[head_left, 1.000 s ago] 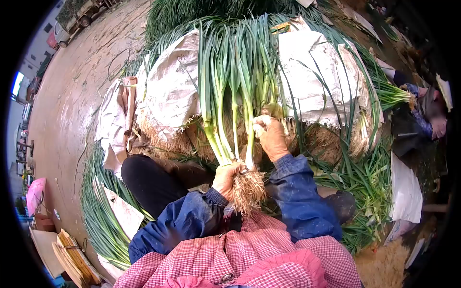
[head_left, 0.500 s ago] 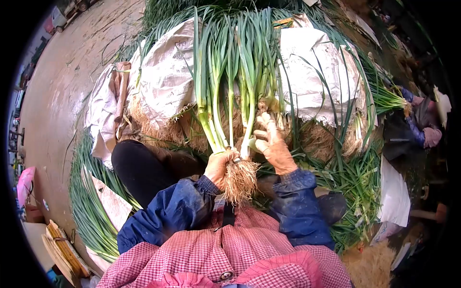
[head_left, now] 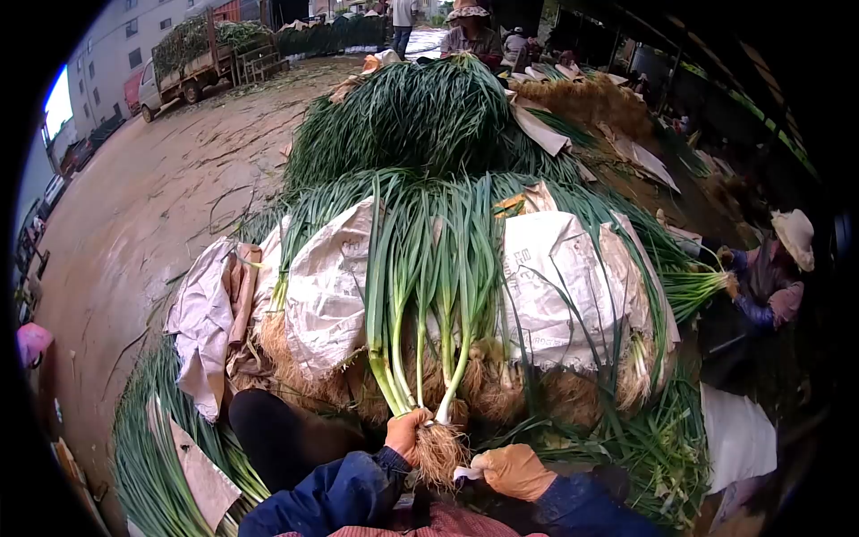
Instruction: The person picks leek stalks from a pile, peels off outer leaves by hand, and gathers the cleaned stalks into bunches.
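My left hand [head_left: 407,433] is closed round the lower stems of a bunch of green onions [head_left: 420,340], just above their roots [head_left: 438,455]. The leaves fan upward over the covered pile. To the right of the roots, my right hand [head_left: 514,472] is closed, pinching a small whitish strip [head_left: 467,473] at its fingertips; the strip may be peeled skin. White woven sacks [head_left: 559,291] lie over the large pile on both sides of the bunch, with roots [head_left: 573,396] sticking out below them.
Another heap of green leaves [head_left: 412,112] rises behind. A co-worker in a pale hat [head_left: 771,268] sits at the right beside more onions. Loose leaves [head_left: 667,438] lie at the lower right, an onion stack [head_left: 152,456] at the lower left. A loaded truck [head_left: 201,63] stands far left.
The view has tilted up, showing more background. My right hand has moved from beside the stems down to the right of the roots, its fingers now closed on a whitish strip. My left hand keeps its grip.
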Demonstrator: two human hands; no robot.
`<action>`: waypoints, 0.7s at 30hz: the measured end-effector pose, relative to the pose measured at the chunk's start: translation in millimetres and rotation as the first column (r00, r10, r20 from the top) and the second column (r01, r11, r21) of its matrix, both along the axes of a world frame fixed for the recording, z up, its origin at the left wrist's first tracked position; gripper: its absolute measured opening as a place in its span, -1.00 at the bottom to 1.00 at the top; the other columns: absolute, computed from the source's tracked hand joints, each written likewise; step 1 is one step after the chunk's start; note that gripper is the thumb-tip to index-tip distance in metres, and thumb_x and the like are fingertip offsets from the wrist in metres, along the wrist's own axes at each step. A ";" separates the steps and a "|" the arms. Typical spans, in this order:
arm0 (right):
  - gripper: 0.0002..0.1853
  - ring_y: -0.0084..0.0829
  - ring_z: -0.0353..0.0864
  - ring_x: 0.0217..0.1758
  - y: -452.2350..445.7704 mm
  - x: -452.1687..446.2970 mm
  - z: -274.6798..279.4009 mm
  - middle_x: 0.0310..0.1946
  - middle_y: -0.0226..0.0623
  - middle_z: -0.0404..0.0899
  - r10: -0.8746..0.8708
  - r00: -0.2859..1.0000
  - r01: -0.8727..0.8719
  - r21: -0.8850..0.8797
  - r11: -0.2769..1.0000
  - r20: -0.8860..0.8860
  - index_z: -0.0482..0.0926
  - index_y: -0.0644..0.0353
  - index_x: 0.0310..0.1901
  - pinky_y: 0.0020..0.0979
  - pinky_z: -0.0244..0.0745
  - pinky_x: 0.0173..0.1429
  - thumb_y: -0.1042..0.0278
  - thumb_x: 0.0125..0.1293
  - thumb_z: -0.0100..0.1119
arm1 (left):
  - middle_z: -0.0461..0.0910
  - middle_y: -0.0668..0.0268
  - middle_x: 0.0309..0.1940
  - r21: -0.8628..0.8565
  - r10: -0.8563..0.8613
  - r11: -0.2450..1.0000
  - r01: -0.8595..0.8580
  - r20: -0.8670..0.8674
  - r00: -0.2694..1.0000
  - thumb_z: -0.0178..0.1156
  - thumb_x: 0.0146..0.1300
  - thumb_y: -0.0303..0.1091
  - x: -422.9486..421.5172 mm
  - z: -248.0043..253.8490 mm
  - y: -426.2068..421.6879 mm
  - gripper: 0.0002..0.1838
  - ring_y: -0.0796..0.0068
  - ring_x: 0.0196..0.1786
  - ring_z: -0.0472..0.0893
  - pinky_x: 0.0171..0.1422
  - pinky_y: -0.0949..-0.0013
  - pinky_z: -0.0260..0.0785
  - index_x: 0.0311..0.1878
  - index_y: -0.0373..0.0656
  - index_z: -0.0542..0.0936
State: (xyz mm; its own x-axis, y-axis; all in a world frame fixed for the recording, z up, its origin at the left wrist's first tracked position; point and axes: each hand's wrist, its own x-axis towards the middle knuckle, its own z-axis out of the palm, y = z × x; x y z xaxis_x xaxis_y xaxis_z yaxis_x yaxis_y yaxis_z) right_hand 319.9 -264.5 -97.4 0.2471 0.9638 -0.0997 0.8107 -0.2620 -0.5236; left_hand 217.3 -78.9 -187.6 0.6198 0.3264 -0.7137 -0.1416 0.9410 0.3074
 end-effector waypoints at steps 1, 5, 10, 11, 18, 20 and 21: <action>-0.75 -0.17 0.60 -0.35 -11.8 7.8 -1.4 -0.47 -0.23 0.60 -0.030 0.999 0.031 -0.015 0.999 0.046 0.63 -0.03 -0.21 -0.24 0.45 -0.29 0.39 0.04 0.08 | 0.48 0.09 -0.50 -0.038 -0.049 0.998 0.050 0.017 0.999 0.09 0.11 -0.57 -0.4 -8.4 10.4 -0.88 0.19 -0.52 0.59 -0.39 0.13 0.61 -0.32 -0.44 0.41; -0.55 -0.10 0.51 -0.06 -3.8 49.3 -23.8 -0.05 -0.10 0.48 -0.473 0.847 0.451 0.145 0.881 0.242 0.41 0.21 0.09 -0.15 0.39 -0.04 0.17 0.22 0.12 | 0.56 -0.06 -0.27 -0.211 -0.347 0.898 0.385 0.198 0.917 0.02 0.25 -0.36 -1.1 12.7 15.7 -0.65 0.16 -0.34 0.64 -0.25 0.14 0.61 -0.01 -0.44 0.35; -0.55 -0.51 0.44 -0.35 83.6 8.4 -95.4 -0.40 -0.32 0.53 -0.246 0.594 0.440 0.053 0.897 -0.766 0.54 0.31 -0.19 -0.47 0.35 -0.22 0.03 0.42 -0.16 | 0.59 0.14 -0.41 0.028 -0.415 0.910 0.414 0.056 0.908 0.12 0.19 -0.42 -16.0 20.6 4.0 -0.81 0.35 -0.43 0.63 -0.36 0.29 0.58 -0.19 -0.34 0.50; -0.53 -0.53 0.42 -0.40 92.0 2.2 -97.6 -0.46 -0.34 0.54 -0.233 0.551 0.470 0.067 0.880 -0.801 0.56 0.32 -0.26 -0.49 0.34 -0.26 0.03 0.43 -0.17 | 0.58 0.15 -0.43 0.038 -0.383 0.924 0.382 0.056 0.922 0.13 0.18 -0.43 -21.1 24.0 8.8 -0.81 0.36 -0.43 0.62 -0.35 0.31 0.57 -0.19 -0.35 0.50; -0.50 -0.43 0.50 -0.55 121.0 0.2 -109.4 -0.55 -0.23 0.57 -0.285 0.303 0.705 0.013 0.709 -0.910 0.55 0.37 -0.42 -0.42 0.40 -0.40 0.05 0.40 -0.18 | 0.54 0.23 -0.54 0.325 -0.245 0.909 0.262 -0.092 0.965 0.19 -0.01 -0.61 -21.2 57.9 12.1 -0.92 0.47 -0.51 0.54 -0.44 0.45 0.44 -0.38 -0.37 0.55; -0.48 -0.45 0.49 -0.59 120.9 4.2 -109.9 -0.63 -0.25 0.53 -0.259 0.250 0.727 0.004 0.687 -0.933 0.53 0.39 -0.45 -0.45 0.39 -0.47 0.06 0.41 -0.16 | 0.53 0.26 -0.53 0.323 -0.239 0.911 0.255 -0.088 0.967 0.21 -0.03 -0.64 -19.5 57.6 12.8 -0.90 0.48 -0.50 0.53 -0.40 0.44 0.43 -0.38 -0.35 0.55; -0.48 -0.45 0.49 -0.59 120.7 7.5 -116.3 -0.63 -0.25 0.53 -0.270 0.252 0.732 0.000 0.681 -0.929 0.53 0.39 -0.45 -0.45 0.39 -0.47 0.06 0.41 -0.16 | 0.53 0.26 -0.53 0.315 -0.248 0.912 0.261 -0.080 0.965 0.21 -0.03 -0.64 -17.5 57.9 12.2 -0.90 0.48 -0.50 0.53 -0.40 0.44 0.43 -0.38 -0.35 0.55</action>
